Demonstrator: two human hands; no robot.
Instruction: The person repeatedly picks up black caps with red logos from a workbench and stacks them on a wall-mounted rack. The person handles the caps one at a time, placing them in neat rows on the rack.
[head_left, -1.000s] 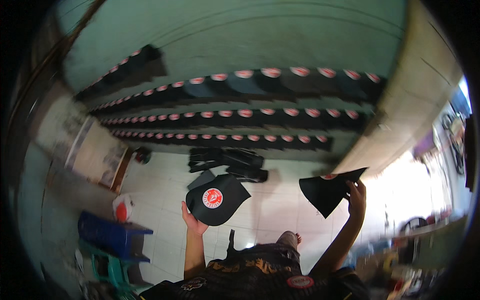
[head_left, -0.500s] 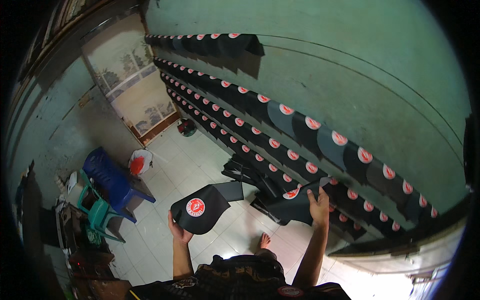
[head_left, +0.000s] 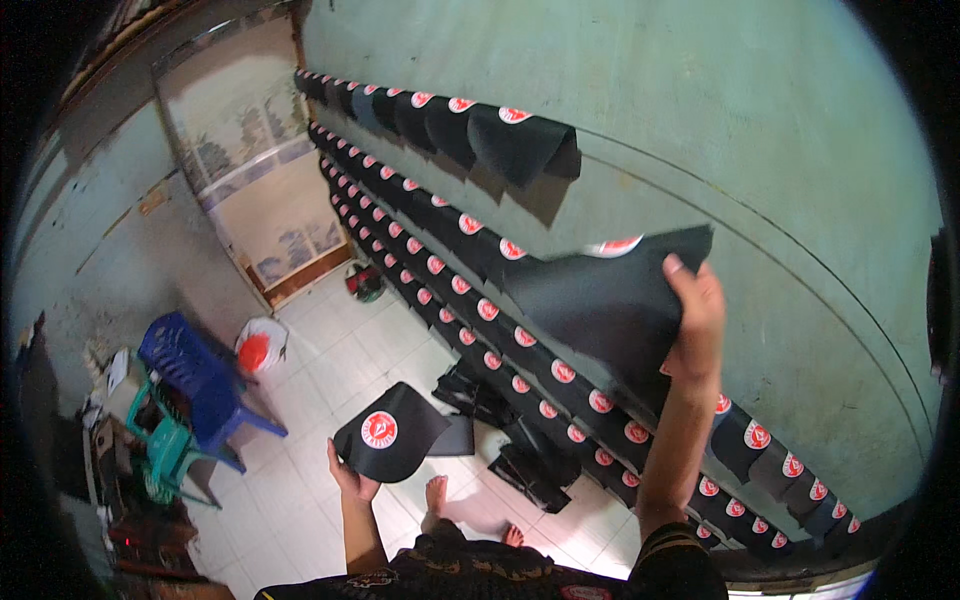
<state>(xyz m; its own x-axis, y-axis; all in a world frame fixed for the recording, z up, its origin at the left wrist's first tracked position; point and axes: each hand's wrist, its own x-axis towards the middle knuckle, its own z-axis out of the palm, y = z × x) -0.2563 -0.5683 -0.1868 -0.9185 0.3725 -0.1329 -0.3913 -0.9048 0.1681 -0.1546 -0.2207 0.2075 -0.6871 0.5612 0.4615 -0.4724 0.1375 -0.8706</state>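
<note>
My left hand (head_left: 352, 478) is closed on the edge of a black flat piece (head_left: 405, 455) with a round red-and-white emblem; another dark piece sticks out behind it. Raised at the right, my right hand (head_left: 697, 315) grips a black sheet (head_left: 605, 305) by its right end, thumb on top. That sheet also bears a red-and-white emblem, seen at a slant along its upper edge. It hangs in front of the rows of similar black pieces (head_left: 525, 340) folded over lines along the wall. Above it, the top row (head_left: 525, 150) ends partway, with bare cord (head_left: 690, 185) continuing right.
Crumpled black plastic-like material (head_left: 530, 470) lies on the white tiled floor near my bare feet. To the left stand a blue plastic chair (head_left: 205, 395) and a green chair (head_left: 172, 450). A white bag with something red (head_left: 262, 345) sits beyond them. A patterned door (head_left: 250, 150) closes the far end.
My right hand has lifted its black sheet up from beside the lower rows toward the top lines. The left hand still holds its piece, slightly lower. The view has shifted.
</note>
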